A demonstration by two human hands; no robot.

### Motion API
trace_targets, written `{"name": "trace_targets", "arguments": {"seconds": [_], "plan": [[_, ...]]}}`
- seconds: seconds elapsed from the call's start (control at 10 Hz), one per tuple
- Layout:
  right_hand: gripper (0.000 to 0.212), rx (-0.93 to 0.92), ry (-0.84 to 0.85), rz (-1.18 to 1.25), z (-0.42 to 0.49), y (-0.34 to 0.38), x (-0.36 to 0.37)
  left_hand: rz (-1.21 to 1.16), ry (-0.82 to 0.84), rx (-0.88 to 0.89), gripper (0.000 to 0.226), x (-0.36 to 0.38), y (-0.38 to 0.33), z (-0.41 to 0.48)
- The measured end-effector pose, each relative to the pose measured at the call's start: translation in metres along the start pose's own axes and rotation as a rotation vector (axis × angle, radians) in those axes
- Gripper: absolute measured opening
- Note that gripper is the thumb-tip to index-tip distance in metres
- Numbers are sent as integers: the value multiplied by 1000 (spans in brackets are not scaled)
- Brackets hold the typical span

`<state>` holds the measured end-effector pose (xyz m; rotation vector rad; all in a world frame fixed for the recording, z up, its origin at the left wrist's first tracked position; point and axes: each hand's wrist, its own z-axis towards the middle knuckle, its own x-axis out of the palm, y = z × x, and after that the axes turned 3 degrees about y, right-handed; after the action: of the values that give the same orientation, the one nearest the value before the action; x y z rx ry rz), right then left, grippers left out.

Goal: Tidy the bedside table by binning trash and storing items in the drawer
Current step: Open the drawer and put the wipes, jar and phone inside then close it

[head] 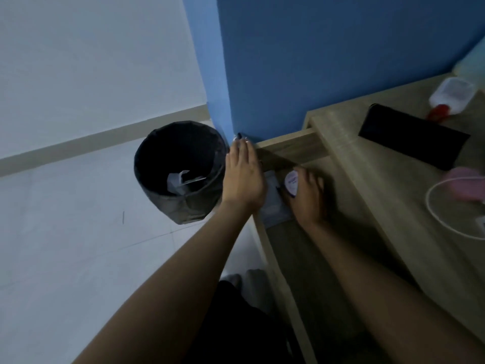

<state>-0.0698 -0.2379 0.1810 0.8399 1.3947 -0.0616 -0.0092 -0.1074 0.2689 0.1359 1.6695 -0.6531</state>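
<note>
The bin, lined with a dark bag, stands on the floor just left of the open drawer. A few white paper scraps lie at its bottom.

The left hand rests on the drawer's front edge at its far corner, between the bin and the drawer's inside. Its fingers are straight and close together, and it holds nothing.

A flat grey-blue thing lies inside the drawer, against its front edge. What it is cannot be told.

The right hand is down inside the drawer, just right of that grey-blue thing. Its fingers are curled, pinching a small lilac packet with dark print, which sits over the drawer's far end. Whether the packet touches the drawer's floor is unclear.

The bedside table, in pale wood grain, runs along the drawer's right side. On its top, well right of the drawer, lie a flat black thing, a clear bottle with a red cap on its side beyond it, a blurred pink thing and a looped white cable.

A blue wall rises behind the drawer, and its corner meets the drawer's far end. Left of the drawer lie a white tiled floor and a white wall with a pale skirting board.
</note>
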Motion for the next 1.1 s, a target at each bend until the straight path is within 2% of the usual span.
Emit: {"name": "trace_targets", "arguments": {"seconds": [0.2,0.4,0.6,0.8,0.9,1.0,1.1], "plan": [[62,31,-20,49,13,7,20,-12,-27,-10,63,2,5,-3],[52,-28,-1,86,14,13,18,-19,-27,-16,63,3,6,-2],[50,-33,11,39,7,19,7,-25,-21,-13,63,6,9,-3],[30,-209,-154,71,-21,48,-57,8,-27,-24,59,9,14,-2],[27,-302,-234,133,-24,53,-102,8,-3,-32,60,8,11,-4],[33,-304,-336,133,-8,36,-152,-3,1,-36,61,6,8,-4],[40,-225,-315,52,13,0,-197,-11,0,-35,60,6,8,-2]]}}
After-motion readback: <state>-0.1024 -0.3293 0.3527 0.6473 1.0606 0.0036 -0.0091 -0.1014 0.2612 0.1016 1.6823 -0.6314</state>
